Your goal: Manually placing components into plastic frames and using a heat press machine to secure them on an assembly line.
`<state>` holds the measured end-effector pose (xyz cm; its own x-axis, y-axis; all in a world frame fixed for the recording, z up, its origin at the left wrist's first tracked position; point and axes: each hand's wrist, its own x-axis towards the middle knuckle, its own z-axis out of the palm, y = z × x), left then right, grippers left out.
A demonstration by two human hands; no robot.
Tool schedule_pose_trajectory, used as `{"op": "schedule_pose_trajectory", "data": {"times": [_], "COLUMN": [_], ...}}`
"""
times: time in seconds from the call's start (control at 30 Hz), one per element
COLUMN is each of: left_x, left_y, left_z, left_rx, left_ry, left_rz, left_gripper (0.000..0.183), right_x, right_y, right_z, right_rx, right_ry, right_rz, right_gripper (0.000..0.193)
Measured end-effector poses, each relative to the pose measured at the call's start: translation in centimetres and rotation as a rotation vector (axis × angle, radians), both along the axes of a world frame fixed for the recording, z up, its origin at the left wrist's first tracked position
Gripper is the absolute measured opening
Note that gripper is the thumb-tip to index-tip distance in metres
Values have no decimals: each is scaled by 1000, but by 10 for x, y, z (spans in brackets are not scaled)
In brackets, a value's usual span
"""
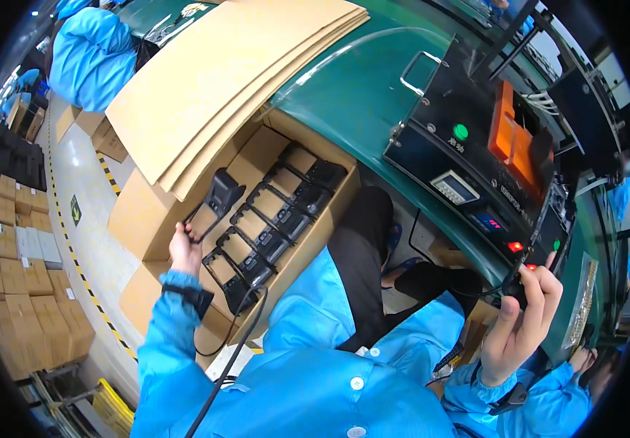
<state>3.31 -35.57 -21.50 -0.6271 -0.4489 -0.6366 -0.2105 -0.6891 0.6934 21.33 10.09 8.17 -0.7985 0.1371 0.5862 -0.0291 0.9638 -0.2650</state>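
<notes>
My left hand (186, 250) is closed on the thin open end of a black plastic frame (223, 193), which has a thick block at its far end. It holds this frame over the left side of an open cardboard box (344, 191). Inside the box, several similar black frames (265, 237) stand in a row. My right hand (525, 315) is off to the right, by the near corner of a black machine (431, 120). Its fingers are curled, and a small dark thing shows between thumb and fingers; its kind is unclear.
Flat cardboard sheets (220, 80) lie stacked behind the box on a green table (344, 80). The machine carries an orange block (508, 135), a green button (461, 132) and a lit display. A black cable (245, 343) crosses my left side. Stacked cartons (26, 292) stand at left; other people sit nearby.
</notes>
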Motion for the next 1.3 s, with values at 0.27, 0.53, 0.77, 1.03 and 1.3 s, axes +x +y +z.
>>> {"op": "schedule_pose_trajectory", "data": {"times": [0.27,0.53,0.77,1.03,1.3], "left_x": [-143,-102,13,15,-15], "left_y": [63,151,255,311,375], "left_z": [-132,-38,185,252,296], "left_rx": [-199,-1947,-1557,-1369,-1345], "left_ry": [112,196,1224,1577,1565], "left_rz": [-186,-799,-810,-717,-935], "left_gripper": [37,52,34,29,33], "right_x": [-23,-49,-79,-93,-87], "right_y": [-1,21,38,48,54], "right_z": [11,11,11,11,10], "right_rx": [-31,-41,-92,-122,-94], "right_ry": [-33,-2,134,131,65], "right_rz": [39,87,137,163,146], "right_gripper": [31,34,27,24,27]}}
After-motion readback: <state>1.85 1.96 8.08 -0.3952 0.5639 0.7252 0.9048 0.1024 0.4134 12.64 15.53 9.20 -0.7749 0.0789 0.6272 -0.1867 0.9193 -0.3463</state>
